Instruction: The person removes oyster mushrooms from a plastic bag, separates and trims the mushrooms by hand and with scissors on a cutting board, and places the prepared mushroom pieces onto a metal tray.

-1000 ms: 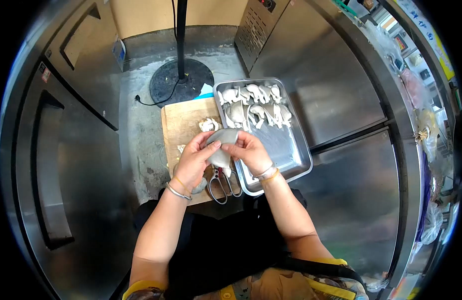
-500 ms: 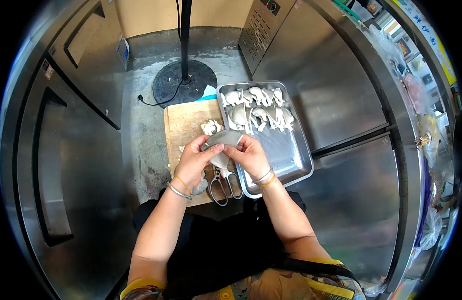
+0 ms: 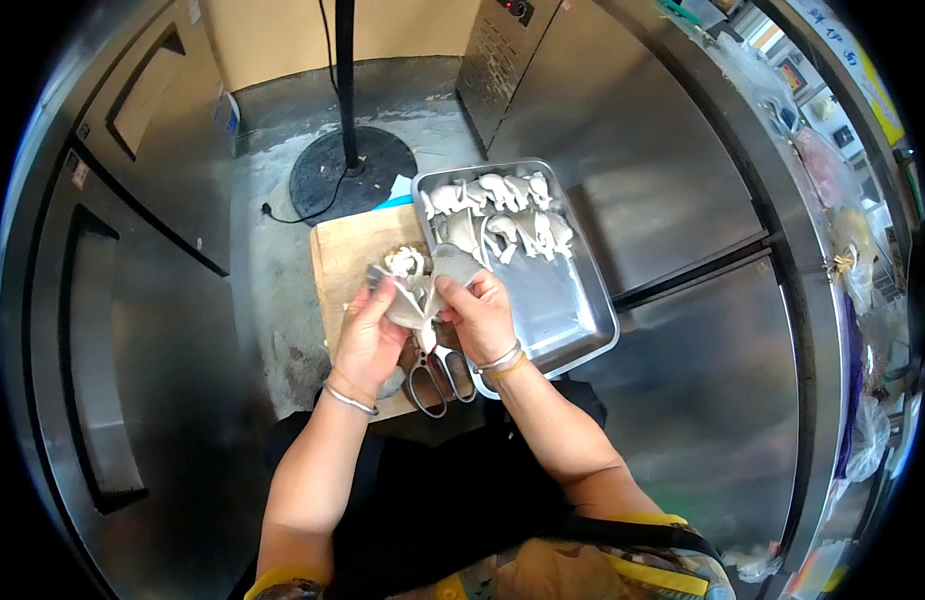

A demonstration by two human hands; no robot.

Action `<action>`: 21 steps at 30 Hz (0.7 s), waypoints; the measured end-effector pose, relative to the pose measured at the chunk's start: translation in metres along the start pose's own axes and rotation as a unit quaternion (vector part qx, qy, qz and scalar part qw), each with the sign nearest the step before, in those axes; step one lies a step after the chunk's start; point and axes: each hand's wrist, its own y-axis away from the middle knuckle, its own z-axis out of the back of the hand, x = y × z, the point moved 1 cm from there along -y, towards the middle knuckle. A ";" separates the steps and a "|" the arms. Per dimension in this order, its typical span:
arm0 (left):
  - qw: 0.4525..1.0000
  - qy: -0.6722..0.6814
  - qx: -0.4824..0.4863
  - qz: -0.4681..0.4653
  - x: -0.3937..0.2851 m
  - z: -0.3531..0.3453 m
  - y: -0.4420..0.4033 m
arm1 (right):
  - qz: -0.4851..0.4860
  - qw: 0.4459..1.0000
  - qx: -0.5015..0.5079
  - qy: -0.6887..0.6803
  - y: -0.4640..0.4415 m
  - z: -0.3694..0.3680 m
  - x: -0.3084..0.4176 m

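A grey oyster mushroom is held between my two hands, its cap split down the middle with the pale stem pointing toward me. My left hand pinches the left part. My right hand grips the right part, thumb pressed on the cap. Under them on a wooden cutting board lie pale mushroom scraps. Scissors rest near the board's front edge, loops toward me, blades mostly hidden. Another grey piece is partly covered by my left wrist.
To the right, a metal tray holds two rows of mushroom pieces at its far end. A black pole on a round base, with a cable and plug, stands behind the board. Steel cabinets flank both sides.
The cap, whole-looking before, is now pulled apart into two sides. My left hand has turned and moved outward from the right one. The whole view has shifted slightly.
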 end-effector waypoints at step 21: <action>0.994 0.018 -0.105 -0.011 -0.023 0.019 -0.012 | 0.149 0.666 -0.102 0.724 -0.133 0.097 0.019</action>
